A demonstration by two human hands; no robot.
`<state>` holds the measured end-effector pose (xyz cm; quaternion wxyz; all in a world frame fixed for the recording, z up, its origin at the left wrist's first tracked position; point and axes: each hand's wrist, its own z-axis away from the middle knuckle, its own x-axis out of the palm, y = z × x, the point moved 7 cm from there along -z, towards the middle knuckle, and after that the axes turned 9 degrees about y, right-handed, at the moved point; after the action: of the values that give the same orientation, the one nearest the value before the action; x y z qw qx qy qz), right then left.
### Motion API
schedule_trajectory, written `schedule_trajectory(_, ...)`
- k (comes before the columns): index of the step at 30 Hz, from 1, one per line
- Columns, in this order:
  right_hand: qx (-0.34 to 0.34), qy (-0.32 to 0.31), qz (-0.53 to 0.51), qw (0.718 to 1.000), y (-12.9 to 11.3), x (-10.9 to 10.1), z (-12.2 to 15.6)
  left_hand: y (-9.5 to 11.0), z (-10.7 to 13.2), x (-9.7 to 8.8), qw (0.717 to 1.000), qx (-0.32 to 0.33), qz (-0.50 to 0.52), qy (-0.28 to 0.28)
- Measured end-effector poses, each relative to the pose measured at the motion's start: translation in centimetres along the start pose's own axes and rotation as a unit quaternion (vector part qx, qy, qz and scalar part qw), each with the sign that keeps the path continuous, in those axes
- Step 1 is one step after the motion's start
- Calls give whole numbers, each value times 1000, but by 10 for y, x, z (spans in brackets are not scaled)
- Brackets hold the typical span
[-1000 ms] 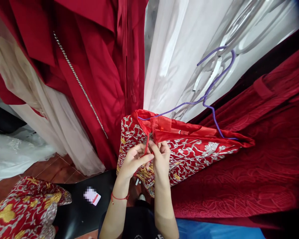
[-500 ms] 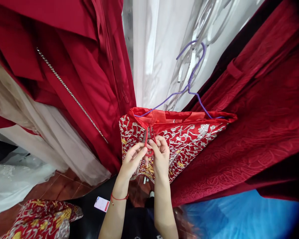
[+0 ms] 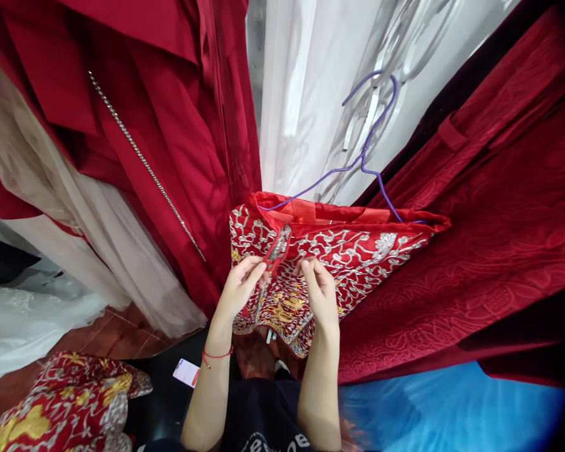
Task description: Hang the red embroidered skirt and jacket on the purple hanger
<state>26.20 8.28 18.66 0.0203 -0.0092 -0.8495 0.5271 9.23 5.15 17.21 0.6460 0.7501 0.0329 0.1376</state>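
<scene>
A red skirt (image 3: pixel 358 257) with silver and gold embroidery hangs from a purple wire hanger (image 3: pixel 363 154), its satin waistband folded open at the top. At the front slit, my left hand (image 3: pixel 245 281) is closed in a pinch on a red drawstring (image 3: pixel 275 263) that runs down from the waistband. My right hand (image 3: pixel 320 289) is a little to the right, in front of the embroidery and apart from the left. Its thumb and fingertips are drawn together; whatever may be between them is hidden.
Dark red gowns (image 3: pixel 169 125) hang on the left and a red lace garment (image 3: pixel 475 251) on the right. White curtains (image 3: pixel 292 94) stand behind. Lower left are a second embroidered red garment (image 3: pixel 75 402) and a phone (image 3: pixel 186 372) on a black surface. Blue fabric (image 3: pixel 442 408) lies lower right.
My hands were together at the looped red cord; now they have parted, the right moving rightward. The loop is gone, and the cord runs toward the left hand.
</scene>
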Motion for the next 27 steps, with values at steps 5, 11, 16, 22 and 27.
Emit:
schedule_trajectory(5, -54, -71, 2, 996, -7, 5, -2, -4, 0, 24, 1000, 10, 10, -14)
schedule_trajectory(11, -121, -92, 46, 987, -18, 2, -13, 9, 1, 34, 995, 60, -81, 20)
schedule_trajectory(16, -84, 77, 42, 993, -11, -59, -40, 46, -13, -7, 962, 167, -154, 154)
schedule_trajectory(22, -101, 254, 41, 961, -23, -107, -57, 102, -22, -39, 832, 345, -235, 366)
schedule_trajectory(27, -126, 263, 34, 956, -30, -107, -65, 108, -23, -35, 819, 363, -250, 366)
